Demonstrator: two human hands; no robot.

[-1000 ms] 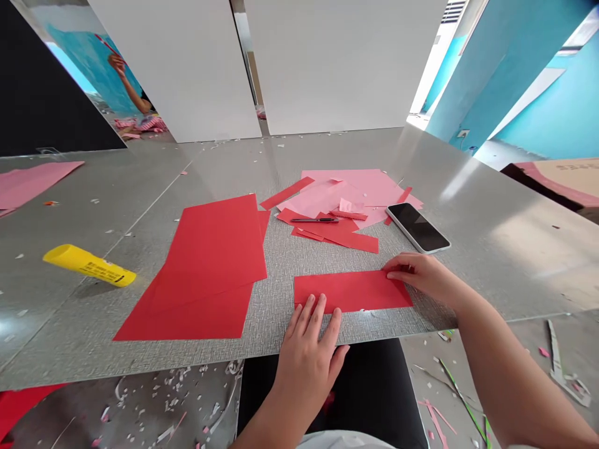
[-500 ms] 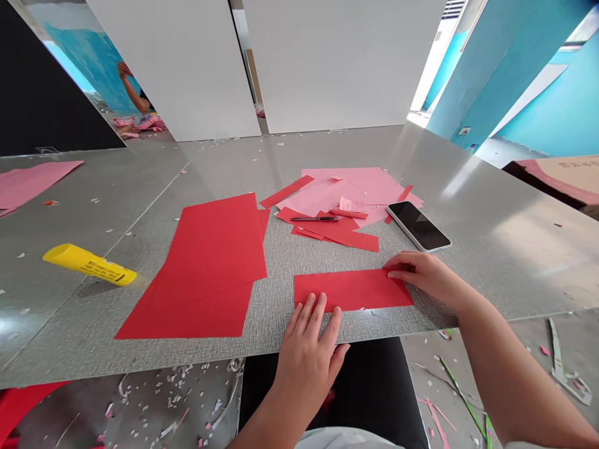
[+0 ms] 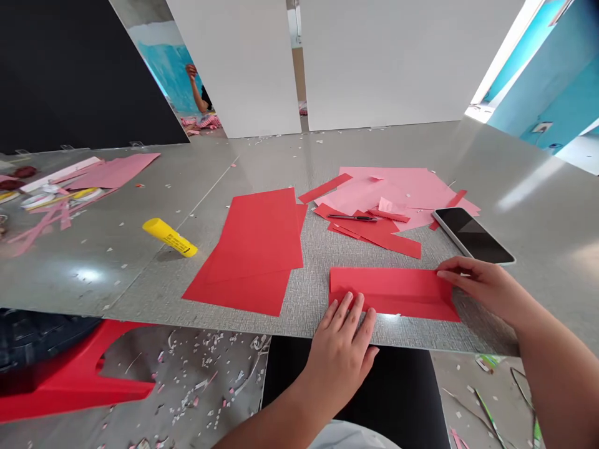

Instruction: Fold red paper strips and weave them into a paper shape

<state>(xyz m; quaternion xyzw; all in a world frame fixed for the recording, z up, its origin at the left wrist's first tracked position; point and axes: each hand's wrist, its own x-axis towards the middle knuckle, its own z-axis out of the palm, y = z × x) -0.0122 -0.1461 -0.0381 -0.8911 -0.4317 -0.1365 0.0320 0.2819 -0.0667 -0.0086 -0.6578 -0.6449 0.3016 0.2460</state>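
The left hand [image 3: 339, 355] lies open with its fingers spread, the tips pressing down on the near edge of a red paper strip [image 3: 388, 293]. The right hand [image 3: 484, 284] is also open, not gripping, its fingers resting on the strip's right end. The strip lies flat between them on a grey woven-textured mat [image 3: 309, 312], with a crease running along its length.

Just past the right hand, a smartphone [image 3: 472, 236] lies face up on the tabletop [image 3: 538, 193]. Farther ahead, a black pen [image 3: 350, 217] sits on red paper offcuts [image 3: 379, 237], which partly overlap loose pink paper sheets [image 3: 388, 190]. To the left of the strip lie large red paper sheets [image 3: 248, 255], and beyond them a yellow glue stick [image 3: 169, 237] lies on its side. Pink paper strips [image 3: 60, 215] lie toward the far left of the tabletop.

Below the tabletop's near edge, paper scraps litter the floor [image 3: 210, 393], and a red plastic stool [image 3: 70, 380] stands at lower left.
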